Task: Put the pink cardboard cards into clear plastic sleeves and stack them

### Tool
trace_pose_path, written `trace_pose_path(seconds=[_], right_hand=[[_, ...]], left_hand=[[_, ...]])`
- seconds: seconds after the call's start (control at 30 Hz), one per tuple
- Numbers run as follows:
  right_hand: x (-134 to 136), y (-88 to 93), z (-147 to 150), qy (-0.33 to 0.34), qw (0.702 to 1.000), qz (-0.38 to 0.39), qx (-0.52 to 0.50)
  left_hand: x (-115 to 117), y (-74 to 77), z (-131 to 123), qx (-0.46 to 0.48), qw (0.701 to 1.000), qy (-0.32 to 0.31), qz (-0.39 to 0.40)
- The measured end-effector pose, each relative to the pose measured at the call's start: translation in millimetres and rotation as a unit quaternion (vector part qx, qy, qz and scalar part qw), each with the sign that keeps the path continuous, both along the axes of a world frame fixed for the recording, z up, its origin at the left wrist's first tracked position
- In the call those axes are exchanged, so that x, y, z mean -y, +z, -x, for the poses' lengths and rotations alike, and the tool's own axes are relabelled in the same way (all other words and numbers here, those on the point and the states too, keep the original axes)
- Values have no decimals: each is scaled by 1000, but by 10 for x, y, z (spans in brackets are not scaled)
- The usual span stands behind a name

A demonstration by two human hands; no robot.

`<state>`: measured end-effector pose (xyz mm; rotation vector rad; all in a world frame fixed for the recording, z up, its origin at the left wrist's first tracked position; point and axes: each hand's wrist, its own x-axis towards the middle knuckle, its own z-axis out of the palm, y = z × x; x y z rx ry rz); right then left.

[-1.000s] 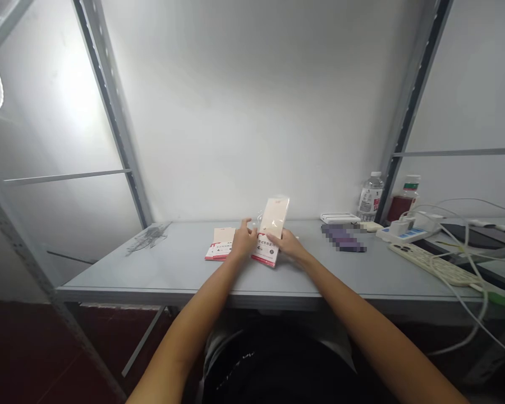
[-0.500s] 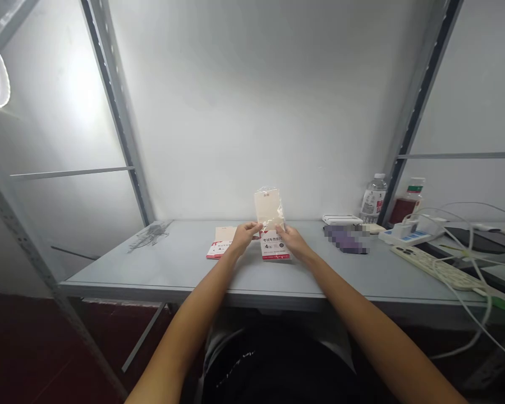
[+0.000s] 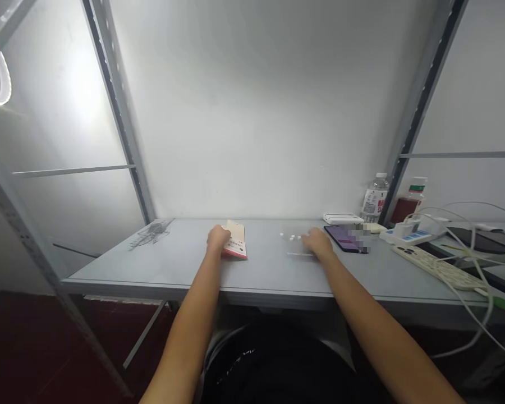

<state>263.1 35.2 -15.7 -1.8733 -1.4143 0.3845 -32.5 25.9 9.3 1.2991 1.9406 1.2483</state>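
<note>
And the left hand [image 3: 217, 239] grasps flat cream, white-and-red card packets [image 3: 236, 246] well left of the flat purple-screened device [image 3: 340, 237]! Right hand [image 3: 318, 242], beside that device, touches clear plastic film [image 3: 297, 249]; grip: can't tell.

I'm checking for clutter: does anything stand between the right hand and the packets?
Yes: small white bits and a faint clear sheet show beside the right hand, toward the packets. Nothing else visible stands between.
</note>
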Motion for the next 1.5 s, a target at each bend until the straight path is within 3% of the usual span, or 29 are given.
trace_pose_path(seconds=[0.13,0.23,0.33,0.47,0.63,0.9,1.1,1.33,1.5], right_hand=[[2,-6,-7,-68,991,-18,118],[8,37,-2,-90,986,-52,127],[15,59,-49,-98,988,-46,113],[37,29,-108,-57,989,55,126],[51,10,-91,-16,978,127,166],[40,41,-89,-27,979,129,156],[73,47,-76,-20,977,135,161],[0,14,-100,-20,977,149,151],[25,12,-101,-29,981,124,150]], left_hand=[[46,29,-17,-169,983,75,-11],[54,56,-115,-254,965,53,-45],[59,65,-148,-269,962,45,-23],[74,40,-85,-268,957,62,90],[49,-7,-38,-292,942,24,165],[18,18,-44,-312,938,39,147],[64,17,-35,-262,956,24,132],[81,22,-43,-86,992,-59,71],[56,48,-113,29,994,-106,-22]])
